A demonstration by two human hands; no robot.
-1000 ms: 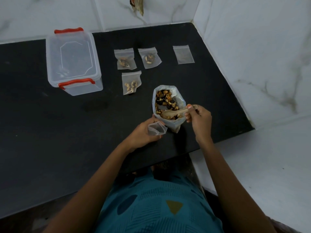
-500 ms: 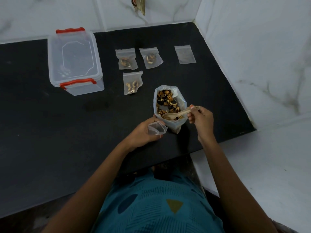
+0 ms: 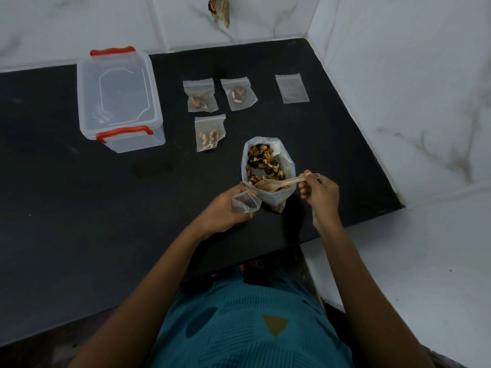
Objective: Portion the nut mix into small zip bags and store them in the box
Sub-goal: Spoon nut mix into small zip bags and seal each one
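Left hand (image 3: 220, 211) grips a small zip bag (image 3: 245, 201) with curled fingers and thumb, holding its mouth open. The bag is thin, clear, crinkled film and sits just beside the near left wall of the nut bag (image 3: 268, 200). Right hand (image 3: 320, 192) pinches the handle end of a spoon (image 3: 281, 184) between the thumb and curled fingers.

The spoon is pale, matt and one-piece, with an oval bowl. Its long axis runs left to right. The bowl points left and lies on the nuts at the near edge of the nut bag's mouth. The handle points right and slightly far, crossing the bag's rim.

The nut bag is translucent soft plastic, standing near the counter's near right edge, with its oval mouth open upward. The mouth's long axis runs near to far. It holds mixed tan and dark pieces.

Three filled bags (image 3: 200, 95) (image 3: 239, 94) (image 3: 210, 132) lie flat on the matt black counter (image 3: 79, 208), far from the nut bag. A flat empty bag (image 3: 292, 88) lies to their right. The box (image 3: 119, 99), clear rectangular plastic with red latches and its lid on, stands at far left.

Compared with half a second ago, the spoon and right hand sit slightly further right and nearer. The left hand, bags and box keep their positions.
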